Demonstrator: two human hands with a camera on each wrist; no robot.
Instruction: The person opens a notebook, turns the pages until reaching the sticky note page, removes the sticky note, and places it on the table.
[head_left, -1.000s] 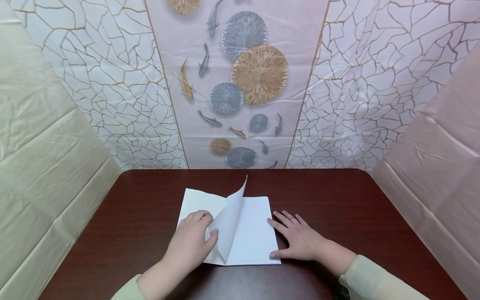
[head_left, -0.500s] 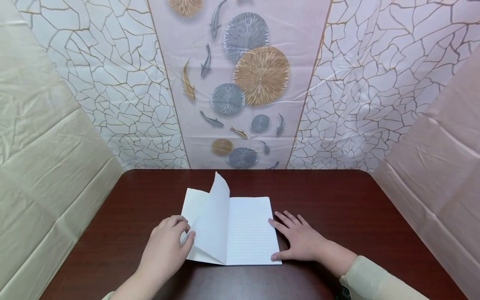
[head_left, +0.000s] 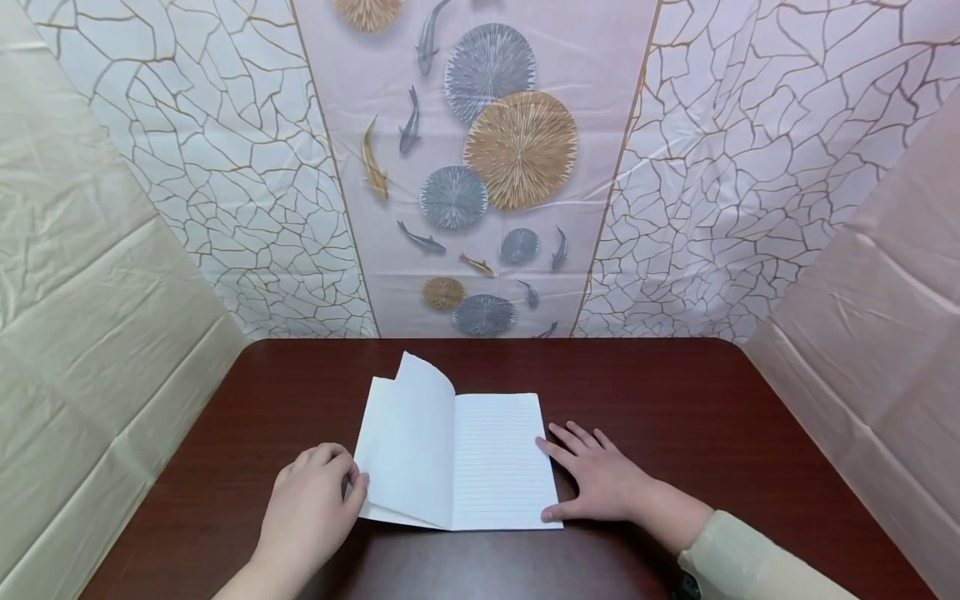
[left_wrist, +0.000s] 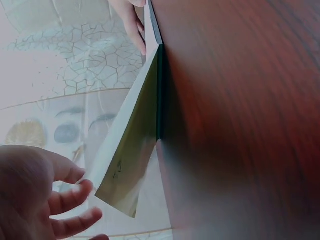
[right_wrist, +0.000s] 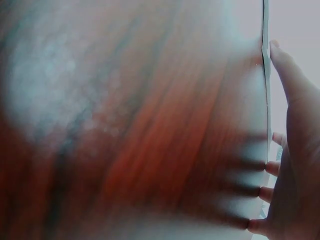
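Note:
An open notebook [head_left: 495, 458] lies on the dark table, its right side ruled with lines. A blank page [head_left: 416, 442] leans over to the left, its top corner raised above the leaf beneath. My left hand [head_left: 311, 496] pinches this page's outer edge between thumb and fingers, low on the left. In the left wrist view, the underside of the notebook's left part [left_wrist: 132, 160] slants up off the table beside my left hand [left_wrist: 30, 195]. My right hand [head_left: 600, 479] lies with fingers spread at the right edge, thumb and forefinger touching the ruled page.
The reddish-brown table [head_left: 652, 383] has rounded far corners. Behind it hangs a patterned cloth [head_left: 517, 150] with printed fish and round leaves. Plain beige cloth panels [head_left: 97, 333] close in both sides.
My left hand has moved left and slightly down, bringing the page over from the middle onto the left side. My right hand has stayed at the right edge.

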